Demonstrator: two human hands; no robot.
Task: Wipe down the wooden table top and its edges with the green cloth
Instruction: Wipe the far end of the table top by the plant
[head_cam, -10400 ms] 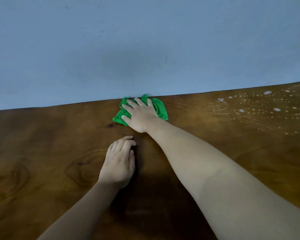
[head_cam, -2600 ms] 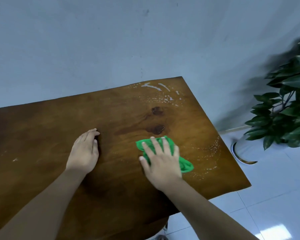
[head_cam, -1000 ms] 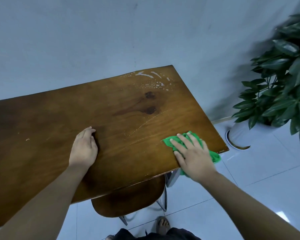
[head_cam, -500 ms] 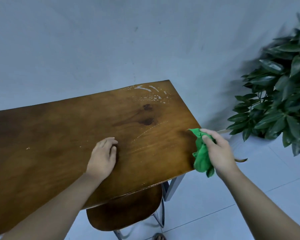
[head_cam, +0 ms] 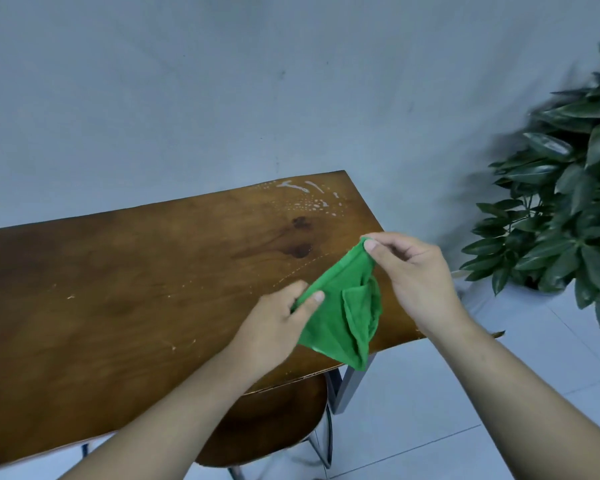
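Now | green cloth [head_cam: 338, 308] hangs creased, perhaps doubled | left hand [head_cam: 274, 327] pinches edge | right hand [head_cam: 416, 275] pinches corner

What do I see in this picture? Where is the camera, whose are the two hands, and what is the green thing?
There is no machine here: a person works with bare hands. The camera sits on the person's head and looks forward and down, so the view is the person's own. The left hand and the right hand each pinch a part of the green cloth, which hangs spread between them, held over the right end of the wooden table. White drops lie near the table's far right corner, not yet wiped. A wooden chair seat shows under the table, and a leafy plant stands on the floor at the right.
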